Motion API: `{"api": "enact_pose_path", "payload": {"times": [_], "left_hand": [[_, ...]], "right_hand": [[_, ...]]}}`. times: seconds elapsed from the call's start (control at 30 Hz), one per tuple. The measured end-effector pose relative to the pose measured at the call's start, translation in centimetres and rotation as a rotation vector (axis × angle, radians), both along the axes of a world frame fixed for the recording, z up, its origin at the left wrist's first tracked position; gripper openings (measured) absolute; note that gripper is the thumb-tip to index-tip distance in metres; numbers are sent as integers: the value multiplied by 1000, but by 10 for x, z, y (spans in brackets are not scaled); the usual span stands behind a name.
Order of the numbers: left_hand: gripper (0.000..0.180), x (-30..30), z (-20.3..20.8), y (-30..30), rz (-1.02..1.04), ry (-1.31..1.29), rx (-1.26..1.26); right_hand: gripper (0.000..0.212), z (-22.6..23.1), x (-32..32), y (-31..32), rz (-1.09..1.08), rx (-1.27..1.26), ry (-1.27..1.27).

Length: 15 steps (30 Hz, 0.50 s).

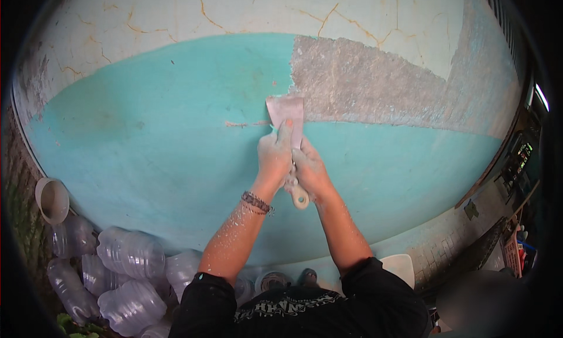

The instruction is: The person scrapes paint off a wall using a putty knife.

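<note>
Site: apparently a yard or passage beside a building. Evidence: cracked, part-stripped painted wall (176,185); clear plastic bottles (132,253) heaped near its foot; green leaves (76,327); paved strip (437,244) alongside.

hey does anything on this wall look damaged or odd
Yes: yellowish crack-like lines branch across the pale upper paint, and right of the scraper a rough, ragged grey patch interrupts the turquoise paint.

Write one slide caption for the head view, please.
Left hand and right hand hold a scraper at a turquoise wall, beside a rough patch.
</note>
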State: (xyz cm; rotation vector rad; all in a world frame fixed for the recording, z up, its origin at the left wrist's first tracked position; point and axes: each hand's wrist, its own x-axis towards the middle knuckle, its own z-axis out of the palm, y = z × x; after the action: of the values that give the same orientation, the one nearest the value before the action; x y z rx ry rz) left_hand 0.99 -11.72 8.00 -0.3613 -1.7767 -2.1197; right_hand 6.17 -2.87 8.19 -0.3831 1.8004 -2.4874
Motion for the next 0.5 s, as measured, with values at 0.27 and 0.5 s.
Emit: {"api": "enact_pose_path", "payload": {"times": [0.27, 0.5], "left_hand": [[54, 3, 3, 6, -51, -8, 53], [54, 4, 13, 7, -79, 78, 90]], "right_hand": [[38, 4, 1, 4, 26, -49, 139], [40, 10, 0, 5, 32, -83, 216]]}}
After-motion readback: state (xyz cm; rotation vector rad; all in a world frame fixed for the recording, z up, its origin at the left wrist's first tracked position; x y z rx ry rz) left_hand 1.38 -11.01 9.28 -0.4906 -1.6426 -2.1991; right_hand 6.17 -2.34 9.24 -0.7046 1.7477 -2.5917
